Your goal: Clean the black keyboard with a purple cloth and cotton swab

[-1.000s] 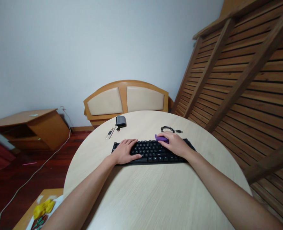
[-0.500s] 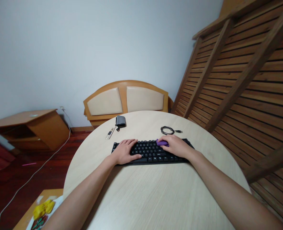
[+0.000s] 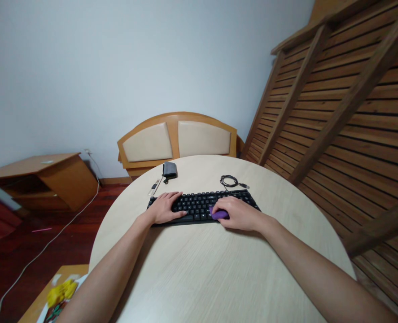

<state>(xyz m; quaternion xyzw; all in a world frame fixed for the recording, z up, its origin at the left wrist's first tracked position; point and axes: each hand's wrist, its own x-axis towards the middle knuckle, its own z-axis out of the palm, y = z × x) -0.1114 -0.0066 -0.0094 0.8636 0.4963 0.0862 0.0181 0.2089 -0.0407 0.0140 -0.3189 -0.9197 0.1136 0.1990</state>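
A black keyboard (image 3: 199,207) lies flat on the round pale table (image 3: 205,269). My left hand (image 3: 163,208) rests flat over the keyboard's left end, thumb stretched out along the lower keys and apart from the fingers. Between the thumb and fingers of my right hand (image 3: 239,212) is a small purple pad (image 3: 220,214); whether it is a sponge or a folded cloth I cannot tell. The pad touches the lower keys right of the keyboard's middle. Behind the keyboard, its coiled black USB cable (image 3: 229,181) lies on the table.
A grey pouch (image 3: 169,170) and a small flat strip (image 3: 155,186) lie at the table's back left. Beyond the table stands a padded headboard (image 3: 177,139). Slatted wood (image 3: 347,116) leans on the right; a low cabinet (image 3: 50,179) is at the left.
The keyboard and its cable have shifted left, and my left hand with them. My right hand has brought the purple pad left and closer to the keyboard's near edge.
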